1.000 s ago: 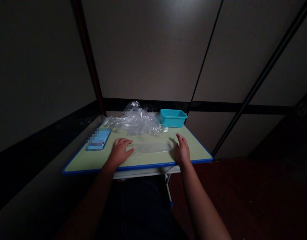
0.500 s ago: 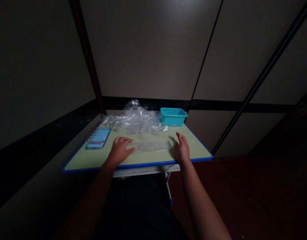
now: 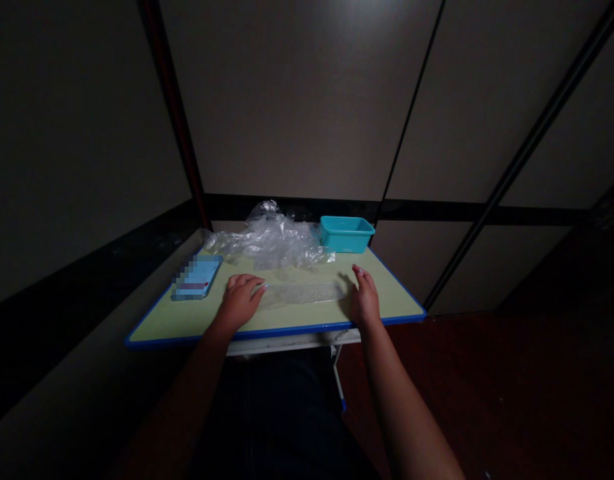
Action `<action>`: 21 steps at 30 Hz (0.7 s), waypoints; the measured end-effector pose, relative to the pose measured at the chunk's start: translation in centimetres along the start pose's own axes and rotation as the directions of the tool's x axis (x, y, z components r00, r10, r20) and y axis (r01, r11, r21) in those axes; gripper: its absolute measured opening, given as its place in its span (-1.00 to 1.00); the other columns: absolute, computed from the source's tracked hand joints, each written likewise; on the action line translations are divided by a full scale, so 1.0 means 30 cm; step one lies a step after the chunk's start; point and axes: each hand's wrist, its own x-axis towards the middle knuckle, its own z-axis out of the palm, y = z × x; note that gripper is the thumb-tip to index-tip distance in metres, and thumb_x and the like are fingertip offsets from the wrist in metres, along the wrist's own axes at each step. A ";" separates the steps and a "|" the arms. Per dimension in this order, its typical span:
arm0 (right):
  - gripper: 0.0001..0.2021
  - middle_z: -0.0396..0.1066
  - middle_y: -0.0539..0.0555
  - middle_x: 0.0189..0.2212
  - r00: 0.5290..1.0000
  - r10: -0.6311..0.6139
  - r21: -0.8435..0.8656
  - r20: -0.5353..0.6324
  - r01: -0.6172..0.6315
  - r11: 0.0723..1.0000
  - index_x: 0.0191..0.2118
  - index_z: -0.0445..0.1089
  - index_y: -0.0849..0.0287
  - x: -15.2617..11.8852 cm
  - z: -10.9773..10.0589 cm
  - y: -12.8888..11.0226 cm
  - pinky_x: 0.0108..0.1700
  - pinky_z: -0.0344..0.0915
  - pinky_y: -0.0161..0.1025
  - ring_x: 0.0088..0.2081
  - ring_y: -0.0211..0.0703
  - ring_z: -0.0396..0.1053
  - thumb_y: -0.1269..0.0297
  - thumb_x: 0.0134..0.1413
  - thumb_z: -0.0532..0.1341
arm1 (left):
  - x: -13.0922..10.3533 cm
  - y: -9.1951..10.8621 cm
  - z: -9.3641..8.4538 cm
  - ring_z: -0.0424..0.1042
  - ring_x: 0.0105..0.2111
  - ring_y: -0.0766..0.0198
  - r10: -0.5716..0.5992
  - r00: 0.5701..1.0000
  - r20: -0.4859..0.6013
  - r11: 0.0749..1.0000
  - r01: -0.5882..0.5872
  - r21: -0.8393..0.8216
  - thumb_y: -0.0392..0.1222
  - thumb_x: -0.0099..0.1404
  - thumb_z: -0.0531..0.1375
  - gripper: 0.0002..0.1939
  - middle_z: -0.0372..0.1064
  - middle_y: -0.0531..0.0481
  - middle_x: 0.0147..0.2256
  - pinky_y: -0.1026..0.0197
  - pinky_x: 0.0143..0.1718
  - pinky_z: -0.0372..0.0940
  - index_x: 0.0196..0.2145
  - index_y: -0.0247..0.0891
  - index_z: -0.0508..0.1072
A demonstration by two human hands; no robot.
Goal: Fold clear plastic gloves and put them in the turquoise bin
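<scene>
A flat strip of clear plastic [image 3: 304, 292] lies across the light-green tabletop [image 3: 177, 323] between my hands. At its left end is my left hand [image 3: 241, 301], palm down, its thumb now near the index finger; whether it pinches the plastic's edge is too small to tell. My right hand [image 3: 365, 299] rests on its side past the strip's right end, fingers raised and thumb apart, holding nothing. Behind the strip spreads a crumpled heap of clear plastic bags [image 3: 281, 243].
A turquoise basket [image 3: 347, 237] stands at the back right of the table, beside the heap. On the left lies a phone [image 3: 199, 277] with a blurred screen. Blue edging runs round the table, and wall panels rise behind it.
The thumb of my left hand has drawn in toward its index finger. My right hand, the basket and the heap have stayed put.
</scene>
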 end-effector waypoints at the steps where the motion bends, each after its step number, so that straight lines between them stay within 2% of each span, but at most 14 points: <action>1: -0.81 0.43 -0.05 -0.02 1.000 0.000 0.000 0.001 0.000 1.000 -0.23 0.46 -0.09 0.001 -0.001 0.001 0.05 0.19 -0.16 0.10 -0.18 0.25 0.05 0.06 0.19 | 0.000 0.000 0.000 0.26 -0.03 0.06 -0.001 1.000 0.001 1.000 0.001 0.003 -0.08 0.33 0.04 -0.71 0.44 -0.11 -0.15 -0.03 0.15 0.10 -0.16 -0.18 0.50; 10: -0.77 0.41 -0.02 0.01 1.000 0.005 0.036 0.010 -0.005 0.999 -0.21 0.47 -0.04 0.003 0.001 0.005 0.13 0.09 -0.12 0.13 -0.15 0.22 0.04 0.04 0.19 | 0.002 0.003 -0.004 0.29 -0.04 0.04 -0.001 1.000 0.010 1.000 0.001 0.027 -0.09 0.32 0.07 -0.71 0.45 -0.14 -0.14 -0.02 0.13 0.11 -0.15 -0.23 0.50; 21: -0.67 0.31 0.06 0.14 0.998 -0.007 -0.107 0.065 0.014 0.994 -0.10 0.36 -0.03 0.005 -0.009 0.007 0.17 0.10 -0.04 0.19 -0.12 0.20 -0.03 0.08 0.10 | -0.001 0.003 -0.004 0.27 -0.03 0.03 -0.002 1.000 0.003 0.999 0.001 0.048 -0.09 0.31 0.08 -0.73 0.45 -0.12 -0.15 -0.01 0.13 0.12 -0.14 -0.22 0.49</action>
